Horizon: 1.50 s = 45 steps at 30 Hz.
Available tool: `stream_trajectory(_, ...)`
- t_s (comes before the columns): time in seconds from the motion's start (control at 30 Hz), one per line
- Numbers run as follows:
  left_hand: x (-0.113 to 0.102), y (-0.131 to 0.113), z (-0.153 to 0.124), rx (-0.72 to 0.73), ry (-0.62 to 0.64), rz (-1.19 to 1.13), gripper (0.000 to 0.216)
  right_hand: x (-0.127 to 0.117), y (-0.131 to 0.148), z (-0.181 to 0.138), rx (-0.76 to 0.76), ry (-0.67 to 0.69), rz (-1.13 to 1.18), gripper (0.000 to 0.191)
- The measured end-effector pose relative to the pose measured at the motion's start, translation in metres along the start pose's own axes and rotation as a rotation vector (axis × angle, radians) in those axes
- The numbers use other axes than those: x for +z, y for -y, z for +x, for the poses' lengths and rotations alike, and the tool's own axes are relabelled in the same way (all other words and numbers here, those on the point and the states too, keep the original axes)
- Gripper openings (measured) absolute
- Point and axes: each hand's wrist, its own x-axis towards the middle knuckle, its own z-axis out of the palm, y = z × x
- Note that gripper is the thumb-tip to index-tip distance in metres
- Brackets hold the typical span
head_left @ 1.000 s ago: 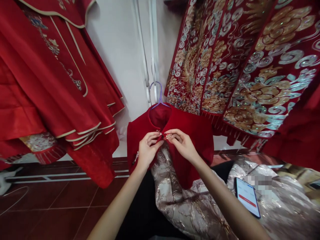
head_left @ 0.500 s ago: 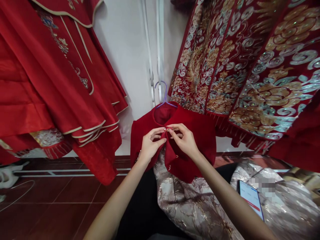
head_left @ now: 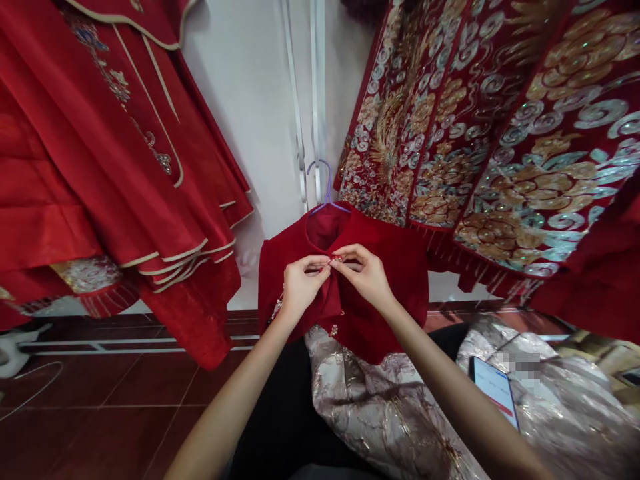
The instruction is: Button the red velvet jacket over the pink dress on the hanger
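A red jacket (head_left: 385, 247) hangs in front of me on a purple hanger (head_left: 329, 193). At its front opening, just below the collar, my left hand (head_left: 303, 283) pinches the jacket's edge. My right hand (head_left: 367, 273) pinches the opposite edge, its fingertips meeting those of the left. Between the fingers is a small fastening that I cannot make out clearly. Lower on the front edge sits a beaded button (head_left: 334, 330). More beaded trim (head_left: 277, 305) shows beside my left wrist.
Shiny pinkish-silver brocade fabric (head_left: 370, 413) lies over my lap, with a lit phone (head_left: 495, 392) on it at the right. Red garments (head_left: 150, 167) hang at the left, a sequinned embroidered garment (head_left: 500, 153) at the right. White rails (head_left: 317, 100) run up the wall behind.
My fingertips have drawn together at the jacket's front, and the two edges now meet more closely there. The view has shifted slightly.
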Motion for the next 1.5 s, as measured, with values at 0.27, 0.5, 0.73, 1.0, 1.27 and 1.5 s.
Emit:
stream_trajectory(0.27,-0.002,0.004,0.002,0.058,0.004,0.024,0.02,0.006,-0.006,0.005,0.056,-0.06,0.123,0.034)
stream_trajectory(0.5,-0.003,0.006,0.004,0.086,-0.006,0.047,0.018,0.008,-0.005,0.006,0.071,-0.06,0.153,0.034)
stream_trajectory(0.73,-0.002,0.01,0.007,0.109,-0.001,0.056,0.018,0.012,-0.01,0.009,0.064,-0.071,0.183,0.033)
stream_trajectory(1.0,0.005,0.004,0.0,0.052,-0.073,0.038,0.017,0.007,-0.01,0.004,0.069,-0.016,0.263,0.038)
stream_trajectory(1.27,0.011,-0.002,-0.002,0.03,-0.058,0.025,0.019,0.003,-0.008,0.01,0.104,-0.032,0.267,0.04)
stream_trajectory(1.5,0.005,0.002,0.009,0.109,0.019,0.127,0.014,0.004,-0.017,0.018,0.11,-0.02,0.205,0.036)
